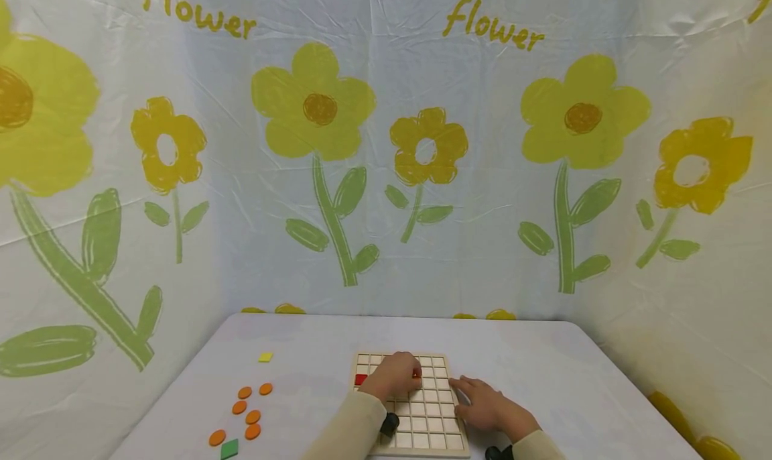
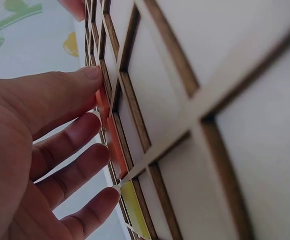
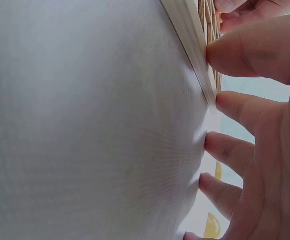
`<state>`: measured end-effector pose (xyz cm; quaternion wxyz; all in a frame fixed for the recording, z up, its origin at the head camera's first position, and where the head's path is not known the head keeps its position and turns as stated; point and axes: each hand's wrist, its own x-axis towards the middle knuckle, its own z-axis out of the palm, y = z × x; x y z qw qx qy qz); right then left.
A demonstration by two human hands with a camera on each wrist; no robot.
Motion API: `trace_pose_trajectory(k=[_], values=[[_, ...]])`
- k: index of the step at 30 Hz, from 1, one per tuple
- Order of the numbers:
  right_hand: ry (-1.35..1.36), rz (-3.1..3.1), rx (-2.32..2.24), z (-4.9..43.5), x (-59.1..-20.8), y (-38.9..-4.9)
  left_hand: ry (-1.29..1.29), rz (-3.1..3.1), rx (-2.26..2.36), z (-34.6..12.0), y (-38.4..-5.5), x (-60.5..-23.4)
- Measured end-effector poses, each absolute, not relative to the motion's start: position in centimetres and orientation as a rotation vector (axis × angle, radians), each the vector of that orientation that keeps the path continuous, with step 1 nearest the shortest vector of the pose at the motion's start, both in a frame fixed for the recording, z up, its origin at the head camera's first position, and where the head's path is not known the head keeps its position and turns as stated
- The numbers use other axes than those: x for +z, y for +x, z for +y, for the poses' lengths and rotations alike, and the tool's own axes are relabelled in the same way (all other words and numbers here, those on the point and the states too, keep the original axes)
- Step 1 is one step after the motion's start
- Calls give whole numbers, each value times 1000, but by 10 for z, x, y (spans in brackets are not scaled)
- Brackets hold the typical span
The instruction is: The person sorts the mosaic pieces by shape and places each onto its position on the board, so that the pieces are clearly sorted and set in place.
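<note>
A wooden grid board [image 1: 421,441] lies flat on the table. My left hand [image 1: 395,374] reaches over its upper middle, with thumb and fingers pinching a small orange-red piece [image 2: 102,102] at the grid. Another orange-red tile [image 2: 115,147] and a yellow tile [image 2: 135,207] sit in cells beside the fingertips in the left wrist view. At the grid's left side is a red tile [image 1: 360,379]. My right hand [image 1: 485,405] rests at the board's right edge, fingers spread, with the thumb and a finger touching the frame. The left hand hides part of the grid.
Several orange discs [image 1: 253,417] lie loose on the table [image 1: 313,339] to the left. A yellow square tile [image 1: 265,357] lies behind them, a green square tile [image 1: 229,449] in front. A flower-print curtain [image 1: 386,265] surrounds the table.
</note>
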<state>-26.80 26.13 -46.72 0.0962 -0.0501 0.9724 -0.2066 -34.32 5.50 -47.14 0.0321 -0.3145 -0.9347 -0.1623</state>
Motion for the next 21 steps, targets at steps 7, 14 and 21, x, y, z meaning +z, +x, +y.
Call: trace_pose_trajectory(k=[7, 14, 21], values=[[-151, 2875, -626, 261, -468, -268, -979, -2892, -510, 56, -343, -472], [-157, 2877, -634, 262, -468, -267, -1023, -2883, -501, 52, -344, -470], [-148, 2871, -619, 261, -467, -268, -942, -2941, -622, 41, -339, -461]])
